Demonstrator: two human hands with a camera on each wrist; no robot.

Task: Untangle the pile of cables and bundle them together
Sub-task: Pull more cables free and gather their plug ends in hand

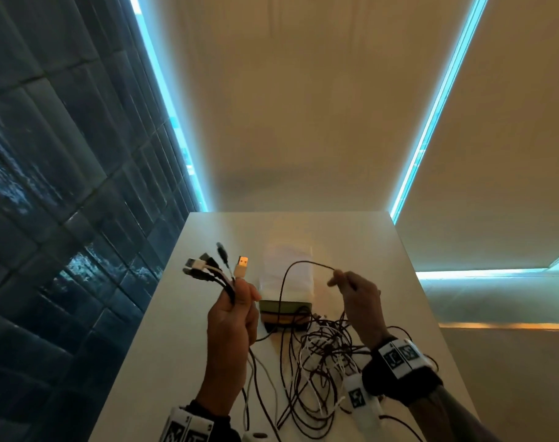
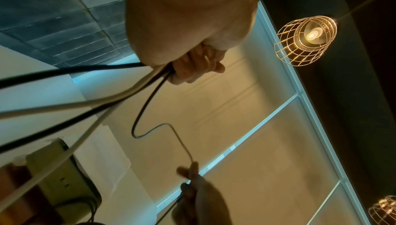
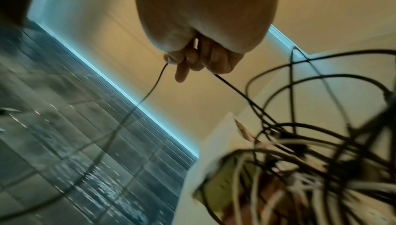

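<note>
A tangle of thin dark and white cables (image 1: 319, 371) lies on the white table (image 1: 176, 330). My left hand (image 1: 236, 311) is raised above the table and grips several cable ends in a fist; their USB plugs (image 1: 214, 266) fan out above it. In the left wrist view the cables (image 2: 120, 91) run out of that fist (image 2: 193, 66). My right hand (image 1: 348, 282) is raised to the right and pinches one thin dark cable (image 1: 290, 275), which arcs down to the pile. The right wrist view shows this cable (image 3: 154, 84) leaving the pinching fingers (image 3: 188, 60).
A flat green and brown box (image 1: 284, 314) lies behind the pile, with white paper (image 1: 287, 269) beyond it. A dark tiled wall (image 1: 48, 186) stands to the left, blinds (image 1: 303, 106) behind the table. A wire-cage lamp (image 2: 306, 40) hangs overhead.
</note>
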